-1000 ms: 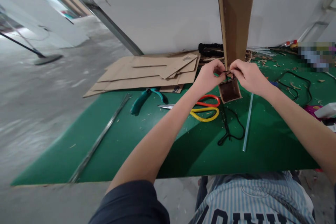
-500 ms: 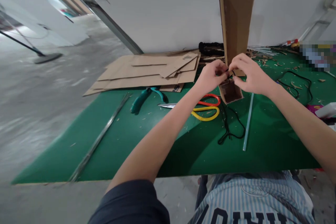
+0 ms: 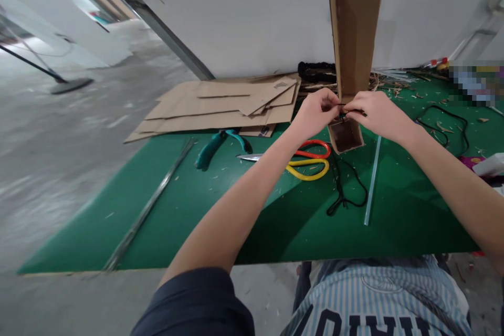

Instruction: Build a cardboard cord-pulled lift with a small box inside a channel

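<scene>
Closely paired, 2 hands (image 3: 316,114) pinch a thin black cord (image 3: 342,116) beside the open-ended cardboard box (image 3: 348,137)

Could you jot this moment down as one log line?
left hand: pinching black cord | right hand: pinching black cord | small box: open, near both hands | scissors: on table

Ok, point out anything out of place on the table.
Loose scraps litter the table, thickest at far right; the cardboard sheets are stacked askew, their edges not lined up; and the bundle of grey strands reaches the front edge.
</scene>
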The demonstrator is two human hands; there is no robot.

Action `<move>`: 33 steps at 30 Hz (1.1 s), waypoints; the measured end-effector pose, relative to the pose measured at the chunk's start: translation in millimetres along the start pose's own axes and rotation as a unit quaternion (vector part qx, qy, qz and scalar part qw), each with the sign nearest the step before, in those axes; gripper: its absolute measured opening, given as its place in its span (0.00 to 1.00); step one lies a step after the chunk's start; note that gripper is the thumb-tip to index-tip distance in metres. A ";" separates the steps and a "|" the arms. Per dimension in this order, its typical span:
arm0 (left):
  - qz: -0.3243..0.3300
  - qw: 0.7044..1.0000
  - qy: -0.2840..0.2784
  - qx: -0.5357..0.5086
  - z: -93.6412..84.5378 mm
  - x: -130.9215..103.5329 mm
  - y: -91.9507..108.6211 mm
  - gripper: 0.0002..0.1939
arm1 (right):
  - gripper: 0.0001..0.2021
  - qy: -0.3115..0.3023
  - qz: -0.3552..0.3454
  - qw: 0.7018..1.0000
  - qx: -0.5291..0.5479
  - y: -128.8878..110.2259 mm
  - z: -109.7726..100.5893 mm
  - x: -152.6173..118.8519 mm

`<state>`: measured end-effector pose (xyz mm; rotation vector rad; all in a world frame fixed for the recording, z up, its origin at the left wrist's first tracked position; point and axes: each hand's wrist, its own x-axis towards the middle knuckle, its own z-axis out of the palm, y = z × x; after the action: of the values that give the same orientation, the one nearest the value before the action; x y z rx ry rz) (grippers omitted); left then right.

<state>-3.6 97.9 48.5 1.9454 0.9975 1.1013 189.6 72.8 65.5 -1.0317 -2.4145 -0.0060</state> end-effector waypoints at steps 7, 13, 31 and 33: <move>-0.011 1.000 -0.006 -0.010 0.7 0.0 -1.8 0.06 | 0.10 0.001 0.000 1.000 -0.015 -5.3 0.4 0.0; 0.050 0.995 -0.003 0.083 -1.0 -2.0 -0.2 0.09 | 0.12 0.033 -0.045 0.994 -0.096 -14.2 1.0 -5.2; 0.125 0.965 -0.041 0.227 -18.7 -4.2 9.7 0.09 | 0.14 0.068 -0.027 0.996 -0.049 -11.6 19.2 -4.3; 0.155 0.954 -0.051 0.251 -21.1 -5.1 8.7 0.09 | 0.12 0.089 0.007 0.996 0.013 -12.0 19.9 -3.8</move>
<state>-21.7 93.3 62.5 2.6134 1.0069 0.9565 174.7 65.8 48.7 -0.9917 -2.2419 -0.0588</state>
